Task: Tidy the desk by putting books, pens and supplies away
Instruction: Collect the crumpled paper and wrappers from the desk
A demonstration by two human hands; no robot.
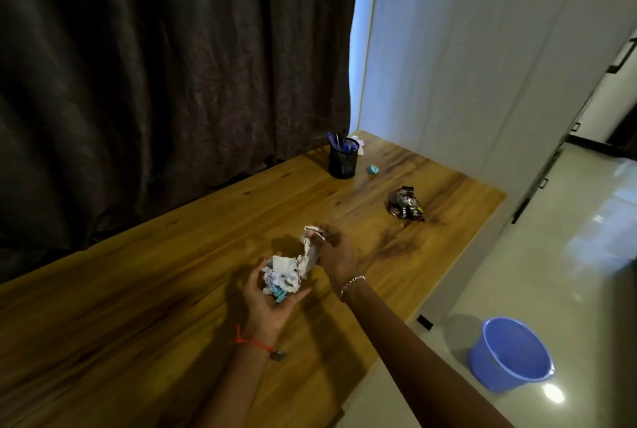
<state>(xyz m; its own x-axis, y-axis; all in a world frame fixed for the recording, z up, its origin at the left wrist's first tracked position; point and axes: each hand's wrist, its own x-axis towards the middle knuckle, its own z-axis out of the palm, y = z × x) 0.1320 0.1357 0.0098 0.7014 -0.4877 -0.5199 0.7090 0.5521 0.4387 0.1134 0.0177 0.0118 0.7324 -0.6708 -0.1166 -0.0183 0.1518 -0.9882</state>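
A person's right hand (336,255) pinches the top of a crumpled paper strip (310,248) between curled fingertips. The left hand (267,307), palm up and fingers cupped, cradles a wad of scrap paper (282,277) with a blue bit showing at its lower edge. Both hands are above the middle of the wooden desk (172,272).

The cupped palm appears to serve as a collecting bowl, so loose litter can be carried in one trip. The strip's long axis runs roughly from 12 to 6 o'clock, its pinched end up and its lower end meeting the wad, which suggests it is being fed in.

From the hands, a dark foil wrapper (405,203) lies on the desk at 2 o'clock. A black mesh pen holder (343,162) stands upright at 1 o'clock near the far edge, with blue pens (336,141) already inside and leaning toward 11. A teal paper scrap (373,169) lies just beside the holder, and a white paper scrap (358,145) sits behind it.

A blue bucket (510,351) stands mouth-up on the floor at 4 o'clock, well apart from the desk. It looks like the likely place for the litter.
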